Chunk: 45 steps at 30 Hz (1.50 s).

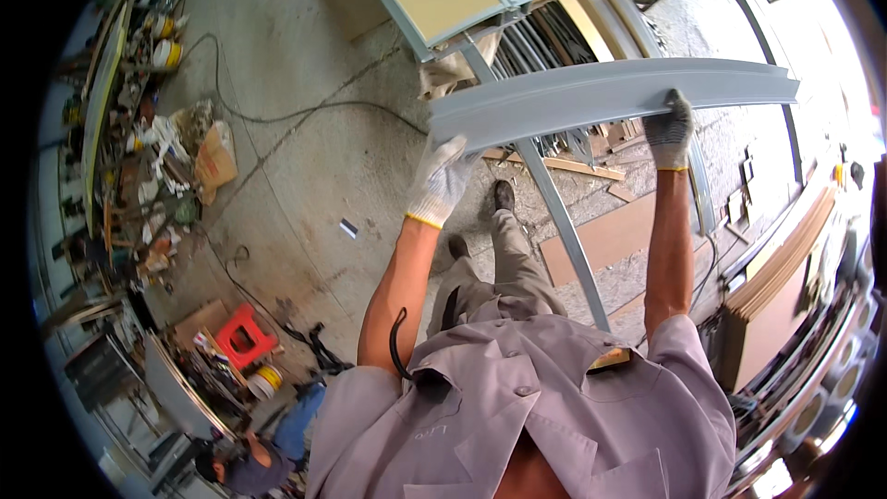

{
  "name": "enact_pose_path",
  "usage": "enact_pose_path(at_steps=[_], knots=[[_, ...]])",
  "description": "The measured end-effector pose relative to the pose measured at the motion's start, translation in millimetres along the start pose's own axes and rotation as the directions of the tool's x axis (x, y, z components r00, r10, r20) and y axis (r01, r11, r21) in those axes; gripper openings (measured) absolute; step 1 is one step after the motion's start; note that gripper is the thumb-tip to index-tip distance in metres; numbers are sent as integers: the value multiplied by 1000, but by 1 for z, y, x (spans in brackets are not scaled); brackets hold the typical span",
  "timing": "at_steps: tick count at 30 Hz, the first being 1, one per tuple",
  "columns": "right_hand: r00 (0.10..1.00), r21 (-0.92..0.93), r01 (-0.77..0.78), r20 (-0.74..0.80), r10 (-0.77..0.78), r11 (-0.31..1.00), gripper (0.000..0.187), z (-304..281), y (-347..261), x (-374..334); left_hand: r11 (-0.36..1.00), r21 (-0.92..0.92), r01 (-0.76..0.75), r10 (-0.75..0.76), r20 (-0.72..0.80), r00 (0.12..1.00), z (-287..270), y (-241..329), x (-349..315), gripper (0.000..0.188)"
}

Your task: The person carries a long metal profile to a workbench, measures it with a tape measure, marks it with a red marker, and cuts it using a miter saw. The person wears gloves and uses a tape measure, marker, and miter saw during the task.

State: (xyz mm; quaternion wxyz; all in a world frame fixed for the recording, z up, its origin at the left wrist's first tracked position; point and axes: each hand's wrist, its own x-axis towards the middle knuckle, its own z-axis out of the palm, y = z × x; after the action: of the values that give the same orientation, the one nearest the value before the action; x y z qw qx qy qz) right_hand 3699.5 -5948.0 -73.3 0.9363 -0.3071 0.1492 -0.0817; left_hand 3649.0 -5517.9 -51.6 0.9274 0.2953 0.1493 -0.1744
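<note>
The long grey metal channel (610, 92) is gripped by both gloved hands: left hand (442, 180) closed at its nine-o'clock end, right hand (669, 129) clamped toward three o'clock. It is best kept level, clear of the grey frame (554, 212) below.

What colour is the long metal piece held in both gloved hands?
Pale grey-blue, painted evenly, with no pattern: the metal piece shows best in the head view.

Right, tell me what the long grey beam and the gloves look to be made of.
Long grey beam: likely painted metal, judging by its matte grey coat and thin folded edges. Gloves on the left hand and right hand: knitted fabric, whitish and grey, with yellow cuff trim.
</note>
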Motion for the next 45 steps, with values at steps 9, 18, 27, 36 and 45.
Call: enact_pose_path(at_steps=[9, 18, 27, 36, 45], knots=[[986, -177, -119, -140, 95, 977, 27, -1, -6, 135, 994, -78, -79, 64, -179, 982, 26, -6, 109, 40], [977, -344, -175, -173, 121, 922, 31, 7, -9, 166, 987, 26, -158, 157, -323, 933, 35, -1, 112, 25], [967, -469, -243, -189, 172, 849, 42, 22, -9, 178, 981, 56, -185, 188, -490, 851, 58, -1, 104, 36], [973, -533, -225, -175, 153, 816, 48, 25, -20, 182, 982, 17, -188, 169, -521, 837, 58, -20, 96, 44], [954, -445, -297, -183, 239, 845, 50, 20, -23, 209, 932, 204, -300, 363, -529, 767, 54, -34, 122, 50]])
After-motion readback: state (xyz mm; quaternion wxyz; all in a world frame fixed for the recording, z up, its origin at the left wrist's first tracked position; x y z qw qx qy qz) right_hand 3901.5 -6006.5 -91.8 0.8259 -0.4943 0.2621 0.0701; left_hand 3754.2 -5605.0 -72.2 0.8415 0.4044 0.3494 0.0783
